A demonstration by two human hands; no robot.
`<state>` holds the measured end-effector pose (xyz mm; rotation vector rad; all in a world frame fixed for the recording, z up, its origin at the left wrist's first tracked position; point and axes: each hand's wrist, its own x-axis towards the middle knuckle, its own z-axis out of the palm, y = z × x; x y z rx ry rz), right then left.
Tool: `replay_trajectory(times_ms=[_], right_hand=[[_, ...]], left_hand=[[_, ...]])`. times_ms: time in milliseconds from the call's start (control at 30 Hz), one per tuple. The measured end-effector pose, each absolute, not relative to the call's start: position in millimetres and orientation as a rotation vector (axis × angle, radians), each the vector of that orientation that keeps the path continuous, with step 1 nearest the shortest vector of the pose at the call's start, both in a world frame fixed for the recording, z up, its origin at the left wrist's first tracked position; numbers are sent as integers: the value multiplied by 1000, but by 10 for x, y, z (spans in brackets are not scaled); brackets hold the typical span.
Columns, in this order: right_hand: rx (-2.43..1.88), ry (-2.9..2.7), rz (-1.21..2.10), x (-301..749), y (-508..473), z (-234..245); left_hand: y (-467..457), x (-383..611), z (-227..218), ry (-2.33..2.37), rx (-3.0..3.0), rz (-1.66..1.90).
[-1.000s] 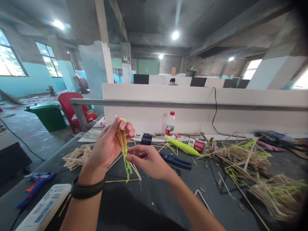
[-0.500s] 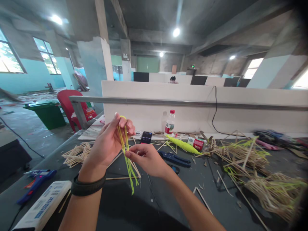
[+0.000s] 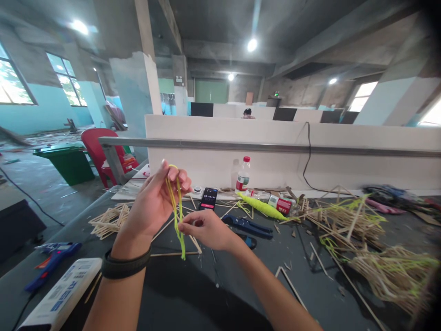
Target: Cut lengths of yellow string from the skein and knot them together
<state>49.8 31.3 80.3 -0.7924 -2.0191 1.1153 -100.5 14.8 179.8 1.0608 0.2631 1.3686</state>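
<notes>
Strands of yellow-green string (image 3: pixel 178 209) hang in a loop from the fingers of my left hand (image 3: pixel 156 197), which is raised above the table with its fingers curled. My right hand (image 3: pixel 206 230) pinches the same string lower down, between thumb and fingertips. Below that pinch the loose ends dangle together over the dark tabletop. Behind my right hand lie a phone (image 3: pixel 208 199) showing a timer and a pair of dark blue pliers-like cutters (image 3: pixel 250 226). A thin wooden stick (image 3: pixel 168 254) lies beneath the hands.
A blue glue gun (image 3: pixel 55 264) and a white power strip (image 3: pixel 64 294) lie at left, near a pile of sticks (image 3: pixel 109 221). Behind stand a bottle (image 3: pixel 243 174) and a yellow-green string bundle (image 3: pixel 263 207). Stick frames (image 3: pixel 389 276) crowd the right.
My right hand has shifted slightly down and left along the string. The hanging ends, spread before, now sit closer together. My left hand has barely moved.
</notes>
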Motion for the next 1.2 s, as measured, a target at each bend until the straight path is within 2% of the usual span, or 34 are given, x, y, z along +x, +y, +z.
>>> replay_trajectory(times_ms=[467, 867, 1200], right_hand=[[-845, -2076, 1321, 345, 407, 469], [-698, -1974, 1691, 224, 390, 291], [-669, -2041, 1749, 145, 305, 245]], left_hand=[[209, -1114, 1801, 259, 990, 1451], [266, -1262, 1808, 247, 924, 1527], [280, -1309, 1814, 247, 892, 1536]])
